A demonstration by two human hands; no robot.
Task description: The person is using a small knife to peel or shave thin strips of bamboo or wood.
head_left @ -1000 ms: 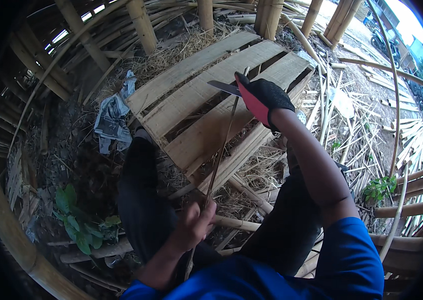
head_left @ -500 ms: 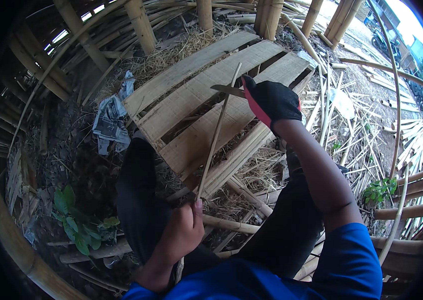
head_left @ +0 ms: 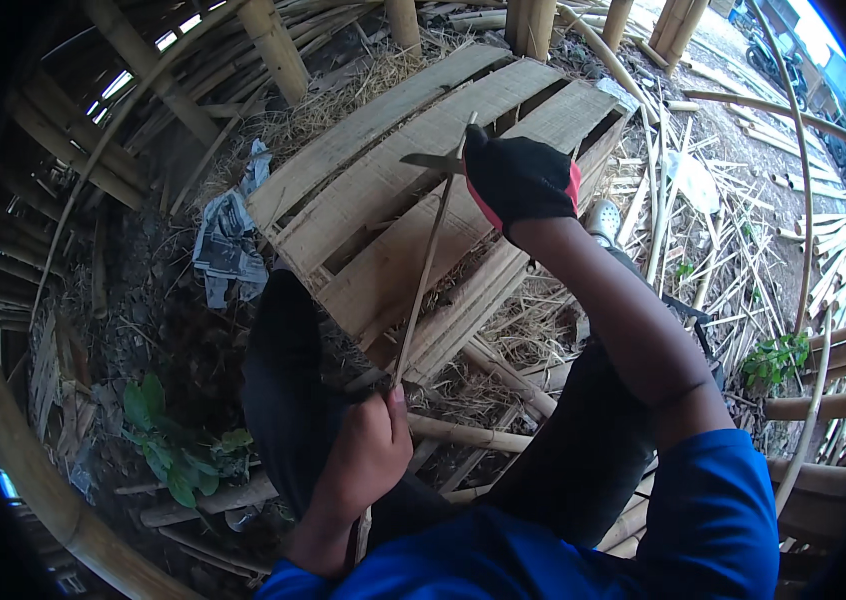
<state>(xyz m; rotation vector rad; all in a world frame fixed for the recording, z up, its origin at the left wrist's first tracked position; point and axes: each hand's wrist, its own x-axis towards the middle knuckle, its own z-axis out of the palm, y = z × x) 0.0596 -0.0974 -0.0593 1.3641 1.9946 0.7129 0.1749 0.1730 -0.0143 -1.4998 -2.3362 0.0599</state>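
A thin bamboo strip slants up and away from me across a slatted wooden crate. Its near end is gripped in my bare left hand, thumb pressed along it, and a little of it shows below the fist. In a black and red glove, my right hand is closed round a knife, whose handle is hidden by the fingers. The knife's dark blade points left and crosses the strip near its far end, seeming to touch it.
Crumpled newspaper lies left of the crate, and a leafy plant grows nearer me. Bamboo posts stand behind. Cut strips litter the ground at right. Bamboo poles lie around my legs.
My right hand has moved slightly left and up with the knife, bringing the glove closer to the strip's far end. The left hand keeps its hold. The whole view has shifted a little.
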